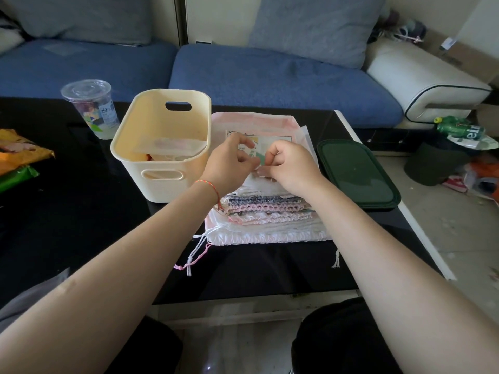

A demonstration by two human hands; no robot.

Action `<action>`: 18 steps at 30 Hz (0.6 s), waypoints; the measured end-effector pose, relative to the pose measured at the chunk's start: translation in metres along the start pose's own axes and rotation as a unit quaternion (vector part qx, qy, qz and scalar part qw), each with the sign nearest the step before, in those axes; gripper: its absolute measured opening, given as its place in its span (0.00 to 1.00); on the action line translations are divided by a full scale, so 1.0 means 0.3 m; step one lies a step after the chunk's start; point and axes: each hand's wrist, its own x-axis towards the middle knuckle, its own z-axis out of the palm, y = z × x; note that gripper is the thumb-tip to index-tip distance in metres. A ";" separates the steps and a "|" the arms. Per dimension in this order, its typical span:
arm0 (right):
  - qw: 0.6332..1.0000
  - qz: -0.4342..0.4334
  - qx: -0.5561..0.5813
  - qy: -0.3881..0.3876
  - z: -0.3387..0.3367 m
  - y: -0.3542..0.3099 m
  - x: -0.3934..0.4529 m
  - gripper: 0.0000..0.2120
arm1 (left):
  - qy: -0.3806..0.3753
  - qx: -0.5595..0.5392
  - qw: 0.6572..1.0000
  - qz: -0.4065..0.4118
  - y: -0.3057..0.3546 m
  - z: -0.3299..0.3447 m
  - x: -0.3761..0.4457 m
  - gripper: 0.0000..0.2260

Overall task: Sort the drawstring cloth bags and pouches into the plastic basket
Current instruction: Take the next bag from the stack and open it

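Note:
A stack of drawstring cloth bags (270, 211) lies on the black table, white, pink and blue-striped, with cords trailing off its front left. On top sits a white pouch with a printed picture (263, 143). My left hand (229, 163) and my right hand (286, 166) meet over this pouch, fingers curled and pinching its near edge. Left of the stack stands the cream plastic basket (162, 174), with a pale pouch (172, 147) and other cloth inside.
A lidded clear plastic cup (91, 109) stands behind the basket on the left. Snack packets (19, 155) lie at the left edge. A dark green lid (356, 174) rests right of the stack. A blue sofa (270, 79) runs behind; clutter lies on the floor at right.

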 end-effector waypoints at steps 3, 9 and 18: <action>0.998 -0.035 -0.044 0.019 0.002 0.004 -0.002 0.11 | 0.032 -0.001 0.999 -0.017 0.005 -0.006 0.000 0.09; 0.987 -0.098 -0.123 0.022 0.019 0.012 -0.009 0.06 | -0.003 0.015 0.999 -0.043 0.018 -0.018 0.006 0.07; 0.963 -0.128 -0.234 0.022 0.023 0.011 -0.004 0.07 | -0.036 0.047 0.998 0.009 0.008 0.002 0.007 0.10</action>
